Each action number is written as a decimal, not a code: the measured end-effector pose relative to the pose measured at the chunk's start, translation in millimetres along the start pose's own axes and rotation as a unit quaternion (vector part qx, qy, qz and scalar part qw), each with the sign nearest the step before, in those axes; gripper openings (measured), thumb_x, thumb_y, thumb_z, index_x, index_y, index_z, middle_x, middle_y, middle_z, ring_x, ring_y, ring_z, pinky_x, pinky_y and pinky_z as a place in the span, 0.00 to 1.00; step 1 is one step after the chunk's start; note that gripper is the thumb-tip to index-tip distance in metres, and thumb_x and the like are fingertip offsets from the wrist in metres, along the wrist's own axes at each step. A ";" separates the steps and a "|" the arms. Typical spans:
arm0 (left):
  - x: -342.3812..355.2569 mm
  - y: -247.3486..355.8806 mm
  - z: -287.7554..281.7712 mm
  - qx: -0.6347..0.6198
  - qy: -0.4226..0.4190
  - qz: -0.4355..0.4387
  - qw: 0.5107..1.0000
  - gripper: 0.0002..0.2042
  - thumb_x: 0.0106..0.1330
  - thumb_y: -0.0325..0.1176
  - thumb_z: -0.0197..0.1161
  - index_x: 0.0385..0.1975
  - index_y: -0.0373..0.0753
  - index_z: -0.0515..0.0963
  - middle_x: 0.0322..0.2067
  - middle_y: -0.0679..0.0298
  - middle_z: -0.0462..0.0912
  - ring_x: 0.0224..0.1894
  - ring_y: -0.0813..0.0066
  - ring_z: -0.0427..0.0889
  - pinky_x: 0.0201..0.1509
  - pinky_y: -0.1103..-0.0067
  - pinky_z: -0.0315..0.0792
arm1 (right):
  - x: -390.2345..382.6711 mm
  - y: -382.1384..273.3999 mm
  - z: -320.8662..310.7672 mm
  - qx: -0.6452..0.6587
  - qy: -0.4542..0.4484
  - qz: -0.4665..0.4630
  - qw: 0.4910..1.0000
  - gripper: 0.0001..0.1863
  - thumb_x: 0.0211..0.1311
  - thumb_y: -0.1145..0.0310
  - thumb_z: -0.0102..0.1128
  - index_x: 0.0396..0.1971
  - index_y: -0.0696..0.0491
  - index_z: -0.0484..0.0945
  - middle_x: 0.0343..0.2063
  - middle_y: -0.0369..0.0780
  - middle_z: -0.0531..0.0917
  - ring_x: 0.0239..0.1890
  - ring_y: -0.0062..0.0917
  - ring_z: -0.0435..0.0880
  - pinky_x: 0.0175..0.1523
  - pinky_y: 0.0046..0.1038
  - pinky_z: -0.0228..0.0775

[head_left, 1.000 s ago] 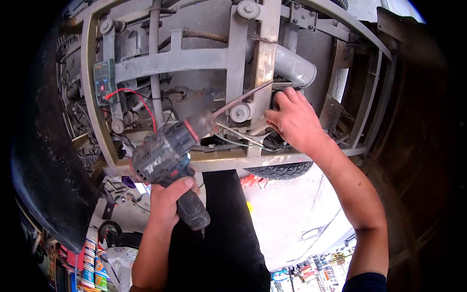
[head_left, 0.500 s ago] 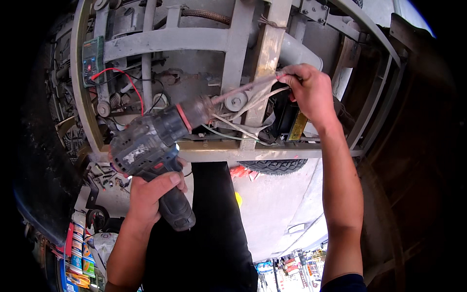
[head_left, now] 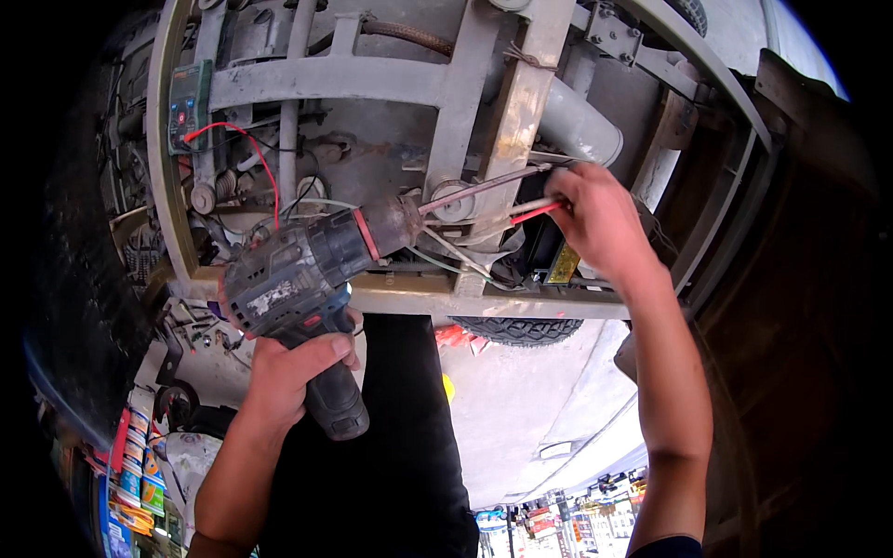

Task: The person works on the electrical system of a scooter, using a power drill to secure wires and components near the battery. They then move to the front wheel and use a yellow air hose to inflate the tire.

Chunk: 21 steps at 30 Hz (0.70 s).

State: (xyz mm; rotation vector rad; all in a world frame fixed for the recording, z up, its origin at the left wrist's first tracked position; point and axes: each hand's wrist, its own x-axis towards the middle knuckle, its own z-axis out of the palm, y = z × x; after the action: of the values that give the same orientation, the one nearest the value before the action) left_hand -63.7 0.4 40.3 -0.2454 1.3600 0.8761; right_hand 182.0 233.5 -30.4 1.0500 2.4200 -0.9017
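My left hand (head_left: 293, 367) is closed round the black cordless drill (head_left: 316, 260), whose long thin bit (head_left: 474, 191) reaches rightward across a steel frame member (head_left: 516, 116). My right hand (head_left: 595, 214) has its fingers closed on pale wires (head_left: 465, 258) and a red lead (head_left: 535, 212), close to the bit's far end; exactly what the fingertips grip is partly hidden. Beneath that hand, a dark component with a yellow label (head_left: 565, 263) sits inside the frame. A green multimeter (head_left: 189, 107) lies at the frame's left, with red and black leads running into the machinery.
Steel rails (head_left: 172, 186) surround pipes (head_left: 581, 130) and brackets. A tyre (head_left: 516, 327) shows past the front rail, above the pale floor (head_left: 521, 409). A dark panel stands at the left, rusty metal at the right, scattered tools (head_left: 200, 335) lie lower left.
My right hand has lifted from beside the frame member, pulling wires into view, then dropped slightly; the red piece now shows clearly. The drill stays in my left hand, shifted slightly with the view.
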 end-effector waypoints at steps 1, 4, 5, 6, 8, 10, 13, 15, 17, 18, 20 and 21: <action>-1.2 -1.2 -1.4 0.001 0.002 -0.004 1.000 0.16 0.53 0.27 0.65 0.41 0.30 0.75 0.29 0.61 0.78 0.28 0.73 0.78 0.34 0.77 0.75 | -11.7 -1.1 3.1 0.014 0.012 -0.019 1.000 0.14 0.47 0.79 0.59 0.37 0.55 0.74 0.34 0.46 0.78 0.42 0.43 0.75 0.48 0.37 0.71; -2.6 -0.6 1.4 0.018 0.005 -0.020 1.000 0.16 0.53 0.28 0.65 0.41 0.30 0.75 0.29 0.61 0.78 0.28 0.73 0.78 0.34 0.76 0.76 | -48.3 -13.5 34.7 -0.018 0.150 0.004 0.989 0.17 0.48 0.81 0.60 0.41 0.55 0.78 0.42 0.46 0.77 0.46 0.41 0.75 0.50 0.36 0.71; -1.4 0.7 5.7 0.035 0.011 -0.028 0.999 0.17 0.52 0.29 0.65 0.41 0.30 0.75 0.29 0.61 0.78 0.28 0.72 0.78 0.35 0.76 0.75 | -55.2 -16.5 43.6 -0.023 0.192 0.011 0.981 0.18 0.48 0.81 0.60 0.43 0.54 0.78 0.44 0.46 0.76 0.46 0.41 0.75 0.50 0.37 0.71; 0.9 1.7 8.7 0.051 0.018 -0.035 0.998 0.18 0.51 0.30 0.66 0.41 0.30 0.75 0.30 0.60 0.78 0.28 0.72 0.78 0.35 0.76 0.75 | -55.7 -21.2 49.7 -0.021 0.222 0.020 0.975 0.20 0.48 0.81 0.61 0.45 0.54 0.78 0.45 0.47 0.75 0.47 0.42 0.75 0.51 0.38 0.70; 1.4 -3.0 18.0 0.080 0.044 -0.017 0.996 0.17 0.52 0.27 0.65 0.42 0.31 0.75 0.31 0.61 0.79 0.29 0.72 0.79 0.35 0.76 0.75 | -56.5 -32.1 58.9 -0.001 0.269 0.058 0.961 0.22 0.51 0.80 0.62 0.49 0.51 0.76 0.44 0.49 0.74 0.46 0.44 0.74 0.51 0.38 0.68; 6.2 -4.3 18.0 0.115 0.036 -0.015 0.993 0.15 0.52 0.23 0.64 0.42 0.33 0.76 0.33 0.62 0.80 0.30 0.73 0.80 0.36 0.77 0.76 | -50.4 -38.3 66.3 0.040 0.275 0.126 0.952 0.20 0.52 0.80 0.62 0.47 0.51 0.77 0.45 0.49 0.74 0.46 0.43 0.74 0.51 0.37 0.67; 11.8 -12.5 16.9 0.102 0.008 -0.029 0.994 0.16 0.51 0.24 0.68 0.41 0.34 0.75 0.36 0.65 0.80 0.33 0.78 0.79 0.38 0.80 0.75 | -42.0 -34.1 70.8 0.044 0.298 0.141 0.943 0.18 0.52 0.79 0.63 0.45 0.50 0.78 0.43 0.47 0.75 0.47 0.40 0.74 0.52 0.35 0.66; 12.8 -15.3 18.9 0.111 0.010 -0.030 0.993 0.18 0.51 0.25 0.69 0.44 0.35 0.75 0.36 0.66 0.80 0.34 0.80 0.79 0.41 0.82 0.74 | -38.3 -21.9 69.0 0.080 0.301 0.119 0.943 0.18 0.52 0.78 0.64 0.44 0.50 0.77 0.42 0.46 0.76 0.48 0.38 0.74 0.52 0.35 0.66; 14.9 -18.9 18.7 0.099 0.013 -0.035 0.994 0.19 0.51 0.26 0.69 0.45 0.35 0.75 0.36 0.66 0.80 0.35 0.80 0.79 0.42 0.82 0.73 | -36.6 -23.2 71.2 0.103 0.289 0.144 0.941 0.15 0.52 0.78 0.64 0.42 0.52 0.77 0.41 0.45 0.76 0.45 0.37 0.75 0.49 0.33 0.68; 15.5 -19.5 20.4 0.117 0.000 0.017 0.993 0.20 0.51 0.26 0.69 0.45 0.35 0.75 0.36 0.66 0.80 0.35 0.80 0.79 0.43 0.81 0.73 | -36.4 -23.7 71.5 0.114 0.285 0.155 0.939 0.14 0.52 0.78 0.65 0.41 0.53 0.76 0.40 0.45 0.77 0.44 0.37 0.76 0.48 0.32 0.69; 15.2 -13.3 23.3 0.114 -0.011 -0.001 0.993 0.19 0.52 0.26 0.69 0.45 0.35 0.75 0.36 0.66 0.80 0.36 0.80 0.79 0.44 0.81 0.73 | -36.6 -19.8 74.9 0.123 0.282 0.159 0.938 0.13 0.53 0.78 0.65 0.38 0.55 0.76 0.39 0.44 0.77 0.41 0.36 0.78 0.43 0.29 0.71; 15.1 -8.7 23.7 0.113 -0.017 -0.011 0.993 0.19 0.52 0.26 0.68 0.45 0.34 0.75 0.37 0.65 0.80 0.37 0.80 0.79 0.44 0.81 0.73 | -36.2 -19.0 78.4 0.151 0.297 0.164 0.928 0.13 0.52 0.79 0.65 0.38 0.56 0.75 0.39 0.44 0.77 0.40 0.32 0.78 0.44 0.27 0.70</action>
State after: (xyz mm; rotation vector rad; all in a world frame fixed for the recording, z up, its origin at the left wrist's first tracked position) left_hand -40.9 15.4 29.4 -0.0692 1.4089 0.6982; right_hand 197.0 151.8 -60.8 2.0252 2.4652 -0.9568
